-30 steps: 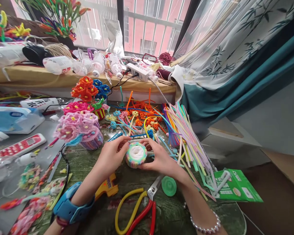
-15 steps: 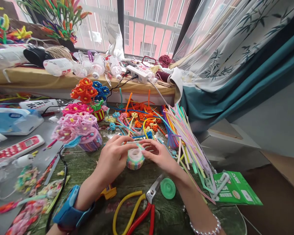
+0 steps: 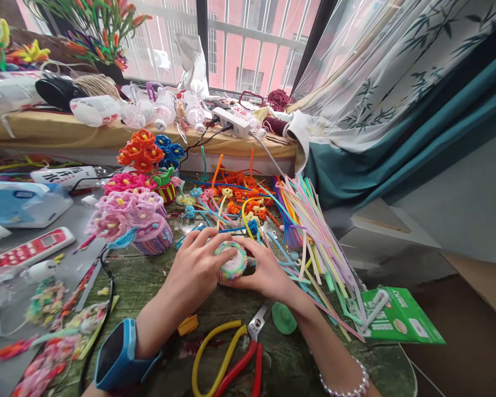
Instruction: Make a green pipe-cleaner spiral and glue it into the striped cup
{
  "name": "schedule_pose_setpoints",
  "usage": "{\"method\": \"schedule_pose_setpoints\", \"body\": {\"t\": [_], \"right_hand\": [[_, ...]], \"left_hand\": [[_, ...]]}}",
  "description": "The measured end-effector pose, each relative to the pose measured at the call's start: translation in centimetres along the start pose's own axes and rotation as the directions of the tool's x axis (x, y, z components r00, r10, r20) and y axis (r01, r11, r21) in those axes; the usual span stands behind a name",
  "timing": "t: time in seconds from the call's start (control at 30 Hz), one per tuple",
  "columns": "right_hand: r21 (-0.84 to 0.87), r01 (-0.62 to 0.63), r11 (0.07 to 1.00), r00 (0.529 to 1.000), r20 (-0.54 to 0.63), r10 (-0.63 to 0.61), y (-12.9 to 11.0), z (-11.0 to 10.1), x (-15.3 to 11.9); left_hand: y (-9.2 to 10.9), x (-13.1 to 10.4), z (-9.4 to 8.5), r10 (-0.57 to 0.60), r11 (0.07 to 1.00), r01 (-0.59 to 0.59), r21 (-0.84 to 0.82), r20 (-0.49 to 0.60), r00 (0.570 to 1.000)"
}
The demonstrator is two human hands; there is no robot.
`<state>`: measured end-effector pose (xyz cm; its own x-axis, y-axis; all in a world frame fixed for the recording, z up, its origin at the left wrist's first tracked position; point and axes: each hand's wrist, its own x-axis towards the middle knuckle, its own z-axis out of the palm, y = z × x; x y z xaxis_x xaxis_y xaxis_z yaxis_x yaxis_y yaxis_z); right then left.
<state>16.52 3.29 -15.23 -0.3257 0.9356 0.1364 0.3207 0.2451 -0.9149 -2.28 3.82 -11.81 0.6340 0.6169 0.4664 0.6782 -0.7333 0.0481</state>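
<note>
A small round cup (image 3: 231, 264) wrapped in pastel pipe cleaners, with a white inside, is between my two hands at the middle of the table. My left hand (image 3: 198, 262), below a blue watch, grips its left side, a finger reaching over the opening. Around the right side curl the thumb and fingers of my right hand (image 3: 267, 267). Below lie scissors (image 3: 254, 336) with red handles, blades pointing up, beside a bent yellow pipe cleaner (image 3: 219, 347). A green disc (image 3: 284, 318) sits by my right wrist, and a small yellow object (image 3: 188, 325) near the left one.
Pink pipe-cleaner flowers (image 3: 126, 212) in a pot stand at the left. Behind my hands lie loose orange stems (image 3: 240, 184); a long pastel bundle (image 3: 314, 237) and a green packet (image 3: 400, 314) are to the right. A black cable (image 3: 107, 292) runs down the left.
My right hand has wrapped further around the cup, its thumb now low on the side. The cup has tipped and turned slightly. My left hand has shifted onto its rim.
</note>
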Motion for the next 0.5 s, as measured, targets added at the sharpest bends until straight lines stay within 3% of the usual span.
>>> {"method": "schedule_pose_setpoints", "body": {"t": [0.3, 0.5], "right_hand": [[-0.031, 0.034, 0.999, 0.999, -0.009, -0.034, -0.04, -0.02, 0.05], [-0.049, 0.056, 0.997, 0.998, -0.011, -0.056, -0.02, -0.02, 0.12]], "left_hand": [[0.19, 0.00, 0.23, 0.006, 1.000, -0.006, 0.022, 0.017, 1.000], [0.05, -0.44, 0.21, -0.032, 0.999, 0.034, 0.023, -0.075, 0.997]]}}
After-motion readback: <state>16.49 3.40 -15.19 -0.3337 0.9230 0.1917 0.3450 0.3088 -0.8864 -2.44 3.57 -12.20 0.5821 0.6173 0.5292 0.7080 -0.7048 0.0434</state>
